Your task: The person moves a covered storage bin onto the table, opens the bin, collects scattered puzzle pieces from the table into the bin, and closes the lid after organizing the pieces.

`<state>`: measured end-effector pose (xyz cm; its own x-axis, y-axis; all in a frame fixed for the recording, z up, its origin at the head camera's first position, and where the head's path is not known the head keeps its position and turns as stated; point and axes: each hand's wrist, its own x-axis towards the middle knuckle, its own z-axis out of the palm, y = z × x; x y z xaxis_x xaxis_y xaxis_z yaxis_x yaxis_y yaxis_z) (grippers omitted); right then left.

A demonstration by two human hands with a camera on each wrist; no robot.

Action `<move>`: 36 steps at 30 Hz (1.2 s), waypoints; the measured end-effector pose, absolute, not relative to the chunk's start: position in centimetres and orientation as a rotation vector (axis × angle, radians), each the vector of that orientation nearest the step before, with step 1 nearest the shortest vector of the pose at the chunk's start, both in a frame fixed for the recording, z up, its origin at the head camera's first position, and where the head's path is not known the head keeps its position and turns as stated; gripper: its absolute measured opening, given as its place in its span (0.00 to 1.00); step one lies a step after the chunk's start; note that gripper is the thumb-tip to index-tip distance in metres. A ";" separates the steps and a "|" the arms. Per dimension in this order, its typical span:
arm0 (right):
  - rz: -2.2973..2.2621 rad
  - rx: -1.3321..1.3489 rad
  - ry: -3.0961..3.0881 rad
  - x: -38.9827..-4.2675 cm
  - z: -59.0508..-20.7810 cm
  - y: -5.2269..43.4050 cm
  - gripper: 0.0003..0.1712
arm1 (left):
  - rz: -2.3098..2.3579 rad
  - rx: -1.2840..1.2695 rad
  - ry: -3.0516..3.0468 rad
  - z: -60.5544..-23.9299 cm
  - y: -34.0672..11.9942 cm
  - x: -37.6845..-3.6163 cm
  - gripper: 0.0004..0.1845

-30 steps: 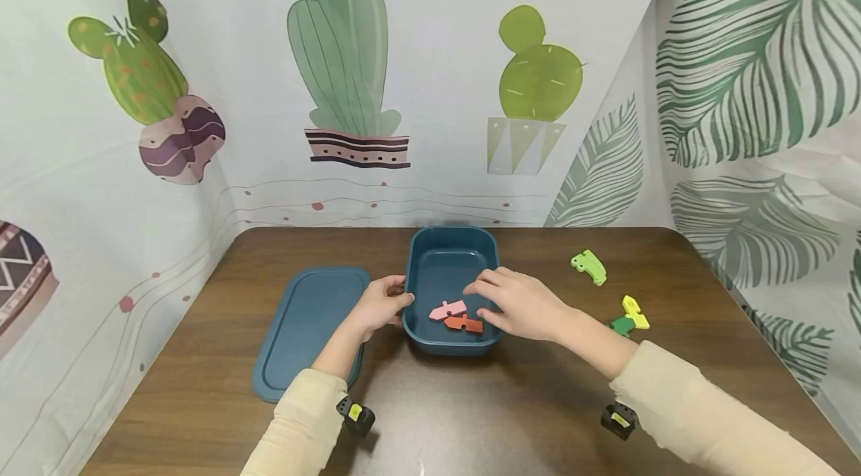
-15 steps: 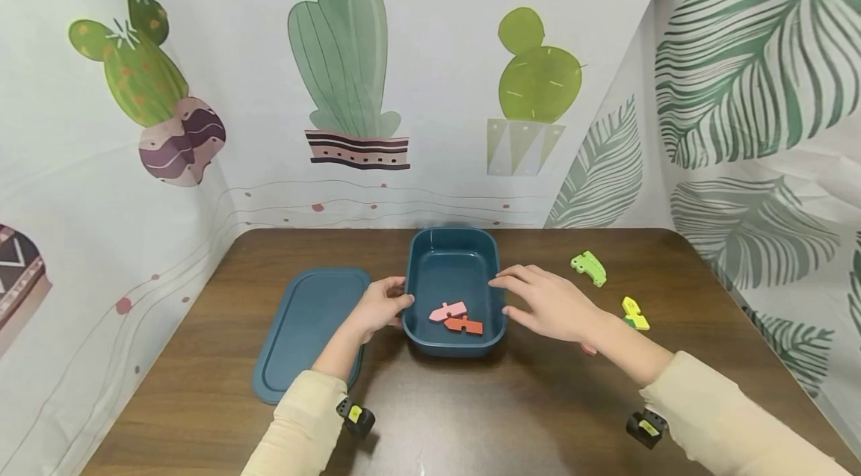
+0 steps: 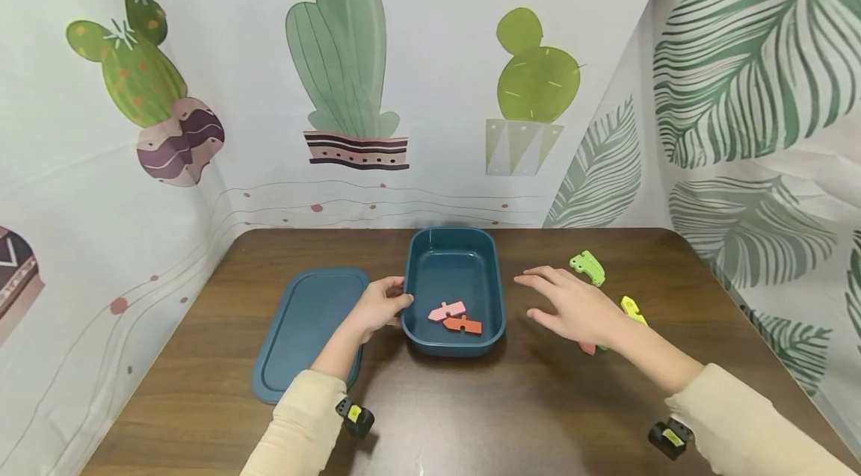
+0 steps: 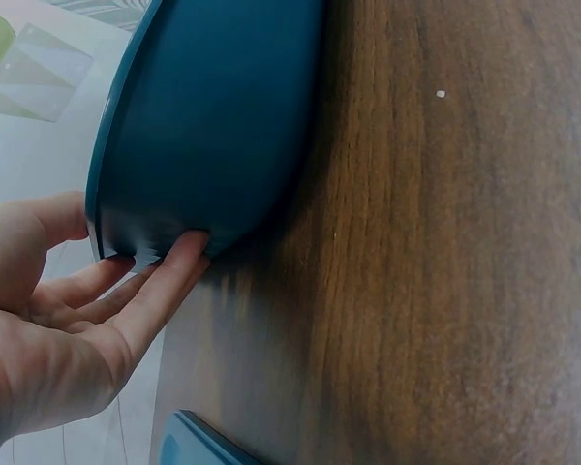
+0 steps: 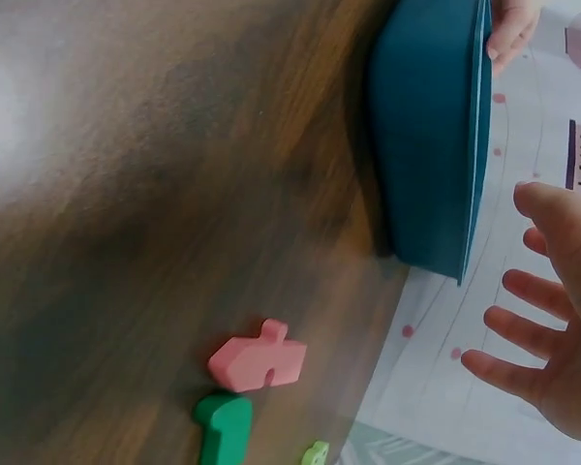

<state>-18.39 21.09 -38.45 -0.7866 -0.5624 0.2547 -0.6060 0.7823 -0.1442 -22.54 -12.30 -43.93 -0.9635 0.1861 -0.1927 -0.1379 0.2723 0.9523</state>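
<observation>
We steady the blue tub point(image 3: 454, 267) near the middle of the wooden table point(image 3: 471, 416) with our left hand point(image 3: 380, 306), thumb over the left rim and fingers curled against the outer wall, while our right hand point(image 3: 572, 304) hovers with fingers spread and holds nothing, just right of the tub and above the loose pieces. We judge these small flat pieces to be light and stiff, foam or painted wood we cannot tell, and not fragile; each seems best pinched across its narrow edges between thumb and forefinger, since lying flat on the smooth table they give little to get under. The head view shows a pink piece point(image 3: 447, 309) and an orange piece point(image 3: 463, 324) inside the tub, the blue lid point(image 3: 306, 326) lying flat to its left, and a light green piece point(image 3: 588, 267) and a yellow piece point(image 3: 632, 308) further right. Only the right wrist view shows clearly what lies under our right hand: a pink-red piece point(image 5: 259, 357) touching a dark green piece point(image 5: 223, 426), which the head view mostly hides. The left wrist view alone shows our fingertips point(image 4: 187, 247) pressed low against the tub's wall.
</observation>
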 end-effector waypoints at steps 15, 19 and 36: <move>0.306 0.878 -2.830 -17.5 -41.0 23.3 0.33 | 1.761 0.048 2.278 -43.8 -12.1 -22.3 0.24; 0.307 0.863 -2.809 -17.4 -41.5 23.6 0.33 | 1.772 0.035 2.274 -43.8 -12.1 -22.3 0.24; 0.271 0.785 -2.808 -17.5 -43.3 25.3 0.27 | 1.760 0.054 2.261 -43.9 -12.3 -22.6 0.24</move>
<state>-17.47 25.29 -43.28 -0.8351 -0.4889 0.2521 -0.5281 0.8408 -0.1190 -22.61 -12.27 -43.94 -0.9617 0.1958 -0.1918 -0.1379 0.2591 0.9559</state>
